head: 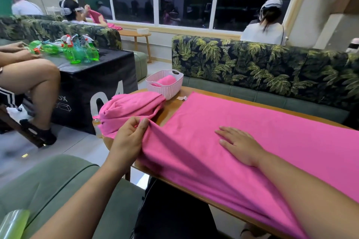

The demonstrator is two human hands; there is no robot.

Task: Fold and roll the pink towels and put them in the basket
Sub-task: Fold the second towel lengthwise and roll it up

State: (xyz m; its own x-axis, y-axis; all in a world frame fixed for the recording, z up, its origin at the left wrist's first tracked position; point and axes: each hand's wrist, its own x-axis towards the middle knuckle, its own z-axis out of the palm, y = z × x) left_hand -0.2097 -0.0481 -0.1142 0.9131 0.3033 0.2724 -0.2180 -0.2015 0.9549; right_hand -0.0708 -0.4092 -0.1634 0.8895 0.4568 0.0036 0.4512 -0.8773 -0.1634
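Observation:
A large pink towel [252, 122] lies spread flat along the wooden table [171, 106]. My left hand [129, 137] pinches its near-left corner and lifts it off the table edge. My right hand [240, 144] rests flat and open on the towel's middle, palm down. A second pink towel [130, 108] lies bunched in a heap at the table's left end. Behind it stands a white plastic basket [165, 87] with one rolled pink towel [165, 80] inside.
A green sofa with leaf-print backrest [262, 60] runs behind the table. A black box [87, 87] at left holds several green spray bottles [81, 50]; a seated person's legs [35, 83] are beside it. A green seat [48, 184] is near left.

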